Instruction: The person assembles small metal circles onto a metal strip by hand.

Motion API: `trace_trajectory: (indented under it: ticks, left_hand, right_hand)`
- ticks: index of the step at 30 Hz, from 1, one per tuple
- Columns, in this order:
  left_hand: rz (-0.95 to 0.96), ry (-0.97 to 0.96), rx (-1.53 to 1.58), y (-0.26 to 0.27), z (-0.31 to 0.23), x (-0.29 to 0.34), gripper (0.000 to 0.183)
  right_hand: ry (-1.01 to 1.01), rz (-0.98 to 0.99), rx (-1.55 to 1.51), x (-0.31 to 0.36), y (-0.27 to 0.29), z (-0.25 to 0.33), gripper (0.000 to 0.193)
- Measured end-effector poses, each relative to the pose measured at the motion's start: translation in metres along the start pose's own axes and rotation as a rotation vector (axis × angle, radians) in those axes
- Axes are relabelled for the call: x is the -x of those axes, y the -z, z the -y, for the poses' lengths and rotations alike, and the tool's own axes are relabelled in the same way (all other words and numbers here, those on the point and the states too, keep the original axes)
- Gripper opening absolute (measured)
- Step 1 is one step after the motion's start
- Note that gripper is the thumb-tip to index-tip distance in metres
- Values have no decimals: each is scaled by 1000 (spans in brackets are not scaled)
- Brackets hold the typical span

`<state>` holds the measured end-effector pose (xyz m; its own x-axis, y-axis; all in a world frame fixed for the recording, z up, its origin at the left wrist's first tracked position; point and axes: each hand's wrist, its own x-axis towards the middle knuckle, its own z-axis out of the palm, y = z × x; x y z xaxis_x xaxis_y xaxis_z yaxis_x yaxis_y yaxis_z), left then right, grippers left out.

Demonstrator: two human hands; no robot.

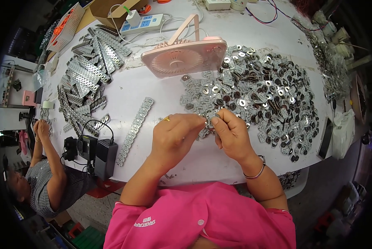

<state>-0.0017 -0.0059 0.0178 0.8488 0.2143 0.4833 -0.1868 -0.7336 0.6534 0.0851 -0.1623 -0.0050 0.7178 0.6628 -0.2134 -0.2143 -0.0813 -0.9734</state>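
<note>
Both hands meet above the white table (219,162). The left hand (173,137) and right hand (231,135) pinch a small metal clip piece (206,132) between thumb and fingertips, fingers closed on it; the fingers hide most of it, so its shape is hard to make out. Just beyond the hands lies a heap of loose metal parts (269,95). A single assembled strip (134,130) lies to the left. A cardboard box (111,8) at the far edge is cut off by the frame. A pink desk fan (182,58) stands behind.
</note>
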Motion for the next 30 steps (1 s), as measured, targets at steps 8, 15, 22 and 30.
trace_trajectory:
  ticks: [8,15,22,30]
  left_hand:
    - [109,278,359,-1,16,5,26]
    - [224,720,678,20,21,5,22]
    - [202,603,742,10,18,2,20]
    - [331,700,814,18,22,-1,19]
  right_hand:
    - [356,-115,493,-15,16,-6,15]
    - [378,-125,506,-10,14,6,10]
    - [379,-76,537,-10,16,8,8]
    - [296,163,411,-8,20,13,12]
